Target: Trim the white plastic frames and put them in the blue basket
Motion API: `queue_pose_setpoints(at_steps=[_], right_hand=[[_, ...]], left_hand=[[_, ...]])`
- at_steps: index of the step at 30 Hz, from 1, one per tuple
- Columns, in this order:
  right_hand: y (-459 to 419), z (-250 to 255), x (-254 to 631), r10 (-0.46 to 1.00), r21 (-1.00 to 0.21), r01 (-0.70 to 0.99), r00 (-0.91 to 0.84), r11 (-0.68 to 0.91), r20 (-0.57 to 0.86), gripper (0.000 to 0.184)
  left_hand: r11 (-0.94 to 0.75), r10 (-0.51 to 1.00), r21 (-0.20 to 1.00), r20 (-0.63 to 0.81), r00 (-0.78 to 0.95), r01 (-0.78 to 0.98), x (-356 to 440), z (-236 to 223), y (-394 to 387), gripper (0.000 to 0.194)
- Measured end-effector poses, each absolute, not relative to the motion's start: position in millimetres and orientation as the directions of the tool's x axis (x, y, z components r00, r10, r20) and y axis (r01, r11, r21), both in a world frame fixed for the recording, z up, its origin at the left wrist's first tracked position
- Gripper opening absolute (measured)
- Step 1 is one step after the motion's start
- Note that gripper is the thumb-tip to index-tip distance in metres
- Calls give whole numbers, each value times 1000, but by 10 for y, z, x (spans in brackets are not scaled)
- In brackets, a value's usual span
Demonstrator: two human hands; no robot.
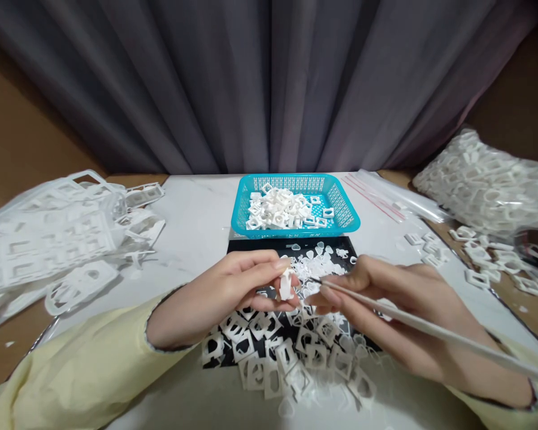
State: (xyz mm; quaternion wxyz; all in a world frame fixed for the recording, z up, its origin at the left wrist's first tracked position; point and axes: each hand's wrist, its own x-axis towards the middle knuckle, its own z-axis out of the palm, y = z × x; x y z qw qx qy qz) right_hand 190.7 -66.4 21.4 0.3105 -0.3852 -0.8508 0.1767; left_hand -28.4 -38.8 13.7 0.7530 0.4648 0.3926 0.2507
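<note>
My left hand (251,278) pinches a small white plastic piece (286,284) between thumb and fingers, above the middle of the work area. Close to it on the right, my right hand (376,310) grips a long thin pale tool with a dark tip (407,319). The tip points at the white piece with a small gap between them; the tool's exact kind is unclear. Below both hands, a black mat (219,246) carries many white square frames with cut-outs (287,355) and a heap of small white scraps (320,263).
Behind the mat stands a blue basket (350,220) holding white frames. Clear bags of white pieces lie at the left (49,233) and right (488,182). Loose white frames (493,257) and flat zip bags (399,194) are at the right. A grey curtain (269,83) hangs behind.
</note>
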Motion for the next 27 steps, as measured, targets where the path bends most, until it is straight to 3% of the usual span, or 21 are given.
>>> queue_pose_setpoints(at_steps=[4,8,13,18,27], right_hand=[[-618,163,1957,719,-581,466,-607,667,338,6],[-627,125,1954,658,-534,410,-612,739,439,24],[-649,94,1891,606,-495,368,-615,787,506,18],[-655,48,1871,612,-512,360,-605,780,509,18],[-676,-23,1864,595,-407,435,-611,803,522,12]], left_hand=[[454,728,891,-367,579,-7,-288,128,-392,24],[461,726,887,-370,579,-11,-282,112,-396,24],[468,720,883,-352,598,-43,-262,98,-400,22],[480,718,876,-361,596,-48,-254,91,-401,22],[482,730,874,-363,579,-59,-248,51,-406,24]])
